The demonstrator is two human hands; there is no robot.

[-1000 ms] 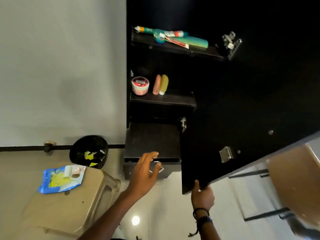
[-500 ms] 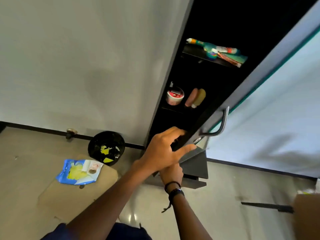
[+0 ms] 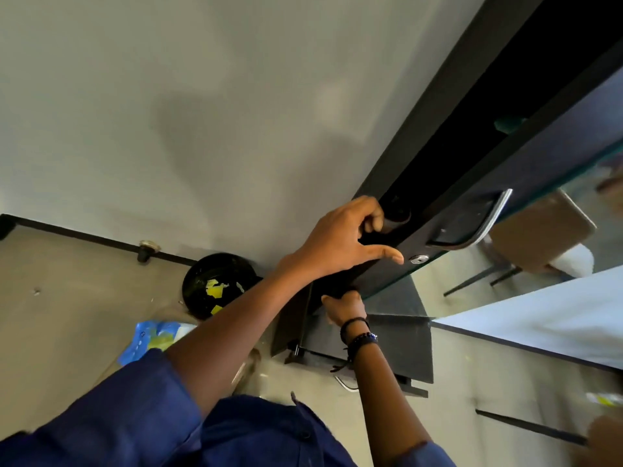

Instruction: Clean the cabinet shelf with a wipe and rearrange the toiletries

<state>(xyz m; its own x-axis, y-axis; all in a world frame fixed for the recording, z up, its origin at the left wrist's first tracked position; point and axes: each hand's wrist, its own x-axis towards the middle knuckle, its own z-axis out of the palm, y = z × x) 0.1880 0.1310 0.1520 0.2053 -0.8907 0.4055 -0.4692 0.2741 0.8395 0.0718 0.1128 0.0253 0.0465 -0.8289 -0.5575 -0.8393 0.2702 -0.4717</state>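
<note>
The cabinet door (image 3: 478, 210) is almost shut, so only a thin dark gap is open, and my left hand (image 3: 340, 241) fills its low end while my right hand (image 3: 344, 308) blocks the bottom corner, and something teal (image 3: 505, 124), I think, sits higher inside.

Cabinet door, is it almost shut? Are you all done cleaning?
Nearly. The door is almost shut, only a dark gap left, so the shelves can't be checked. In hand: the left hand curls around the door's edge, and the right hand holds its bottom corner. Left: the wipe pack lies on the stool, and scraps sit in the bin.
</note>
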